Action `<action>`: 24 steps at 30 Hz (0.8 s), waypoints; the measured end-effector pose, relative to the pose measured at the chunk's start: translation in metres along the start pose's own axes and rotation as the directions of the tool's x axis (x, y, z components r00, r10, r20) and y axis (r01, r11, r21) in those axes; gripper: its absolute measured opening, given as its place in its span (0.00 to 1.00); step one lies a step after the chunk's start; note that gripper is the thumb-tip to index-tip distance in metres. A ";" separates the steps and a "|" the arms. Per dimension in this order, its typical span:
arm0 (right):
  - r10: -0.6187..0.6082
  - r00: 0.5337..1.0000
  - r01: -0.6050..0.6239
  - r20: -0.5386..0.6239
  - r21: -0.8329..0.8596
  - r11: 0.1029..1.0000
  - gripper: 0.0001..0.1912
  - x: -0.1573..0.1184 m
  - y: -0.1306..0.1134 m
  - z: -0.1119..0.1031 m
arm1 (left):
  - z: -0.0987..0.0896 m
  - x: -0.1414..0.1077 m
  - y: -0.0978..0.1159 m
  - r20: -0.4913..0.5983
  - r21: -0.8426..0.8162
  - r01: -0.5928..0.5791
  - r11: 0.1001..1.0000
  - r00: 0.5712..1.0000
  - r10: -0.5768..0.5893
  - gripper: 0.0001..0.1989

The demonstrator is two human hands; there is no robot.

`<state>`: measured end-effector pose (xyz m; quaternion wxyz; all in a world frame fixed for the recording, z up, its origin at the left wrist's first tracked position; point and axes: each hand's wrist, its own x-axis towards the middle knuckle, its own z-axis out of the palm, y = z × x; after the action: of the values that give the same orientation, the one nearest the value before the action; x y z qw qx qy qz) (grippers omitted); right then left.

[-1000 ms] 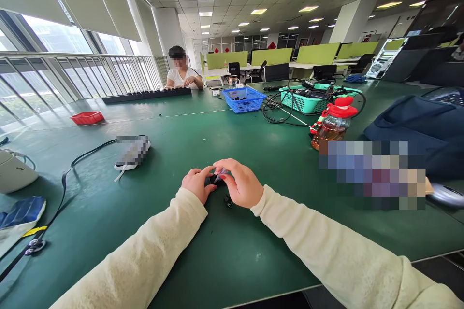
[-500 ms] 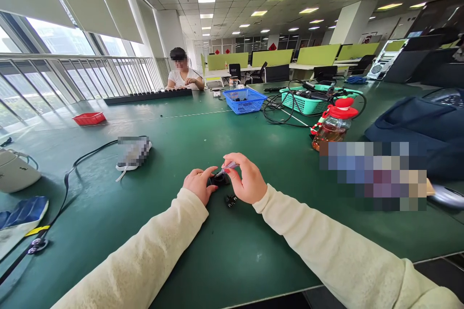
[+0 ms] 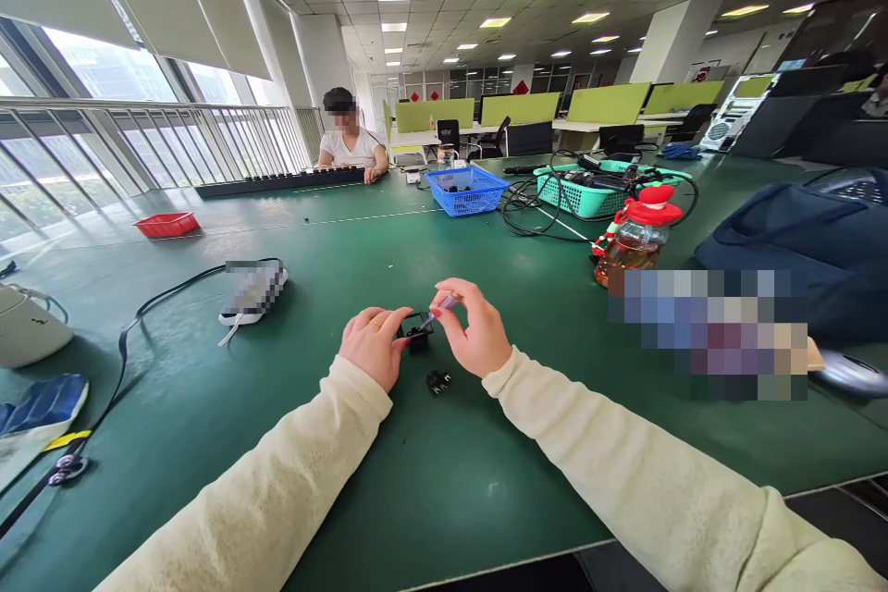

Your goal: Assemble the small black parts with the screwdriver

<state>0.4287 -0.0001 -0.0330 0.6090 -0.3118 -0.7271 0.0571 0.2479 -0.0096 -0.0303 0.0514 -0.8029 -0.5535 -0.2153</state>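
Note:
My left hand [image 3: 371,344] steadies a small black plastic part [image 3: 419,341] on the green table, fingers and thumb closed on its left side. The part is shaped like an open box or frame; its exact kind is too small to tell. Pinched in my right hand [image 3: 476,330] is a slim screwdriver [image 3: 446,304] with a pale purple handle, tilted down to the left. Its tip reaches into or just over the black part; I cannot tell which. Several small black pieces with metal bits [image 3: 437,382] lie together just in front of the part.
Ahead stand a blue basket [image 3: 466,192], a green basket [image 3: 579,197] full of cables and a red-lidded jar [image 3: 633,236]. A red tray [image 3: 166,225] and a corded device [image 3: 253,291] are leftward. A dark blue bag [image 3: 797,259] lies right. Another person [image 3: 351,143] sits opposite.
My left hand has shifted slightly left and the black part shows more openly. My right hand has risen slightly with the screwdriver. The person opposite has moved a hand down to the table.

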 end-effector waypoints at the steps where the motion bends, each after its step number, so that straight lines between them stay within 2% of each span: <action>1: -0.002 0.996 0.003 -0.088 0.006 1.000 0.12 0.001 0.000 -0.001 | -0.003 0.000 0.000 -0.009 0.051 -0.008 0.999 1.000 0.009 0.21; 3: 0.026 0.971 -0.024 -0.237 0.013 1.000 0.10 0.003 0.001 -0.004 | -0.010 -0.001 -0.001 -0.013 0.141 0.009 0.990 1.000 -0.007 0.22; 4: 0.050 0.961 -0.048 -0.271 0.016 0.999 0.10 0.004 0.003 -0.004 | -0.012 -0.001 -0.002 -0.008 0.180 0.035 0.983 0.999 -0.034 0.23; 7: 0.106 0.963 -0.106 -0.247 0.013 0.994 0.10 0.004 0.009 -0.005 | -0.016 -0.003 -0.007 0.054 0.302 0.122 0.945 0.988 -0.145 0.24; 9: 0.124 0.969 -0.127 -0.214 -0.002 0.992 0.10 0.003 0.013 -0.004 | -0.017 -0.004 -0.009 0.161 0.371 0.142 0.918 0.964 -0.214 0.24; 11: 0.126 0.973 -0.132 -0.191 -0.022 0.991 0.10 0.002 0.015 -0.004 | -0.015 -0.005 -0.009 0.280 0.384 0.141 0.912 0.924 -0.261 0.22; 13: 0.114 0.977 -0.122 -0.178 -0.034 0.992 0.10 0.002 0.014 -0.004 | -0.012 -0.006 -0.007 0.312 0.333 0.163 0.929 0.910 -0.272 0.19; 15: 0.108 0.978 -0.116 -0.181 -0.033 0.993 0.10 0.003 0.013 -0.004 | -0.007 -0.006 -0.002 0.247 0.203 0.161 0.966 0.946 -0.210 0.19; 18: 0.119 0.972 -0.126 -0.201 -0.023 0.992 0.10 0.004 0.012 -0.005 | 0.003 -0.009 0.008 0.187 -0.057 0.043 0.997 0.982 -0.031 0.25; 20: 0.122 0.969 -0.129 -0.215 -0.017 0.992 0.10 0.005 0.013 -0.005 | 0.010 -0.012 0.015 0.222 -0.147 -0.001 0.989 0.975 0.034 0.32; 22: 0.125 0.966 -0.131 -0.226 -0.010 0.991 0.10 0.005 0.014 -0.005 | 0.015 -0.015 0.021 0.269 -0.156 0.006 0.988 0.962 0.037 0.38; 24: 0.136 0.962 -0.141 -0.235 -0.005 0.990 0.10 0.005 0.016 -0.005 | 0.016 -0.016 0.025 0.311 -0.148 0.000 0.989 0.949 0.047 0.38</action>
<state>0.4387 0.0136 -0.0349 0.6817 -0.3730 -0.6270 0.0547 0.2705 -0.0278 -0.0475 -0.0936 -0.8349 -0.5278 -0.1245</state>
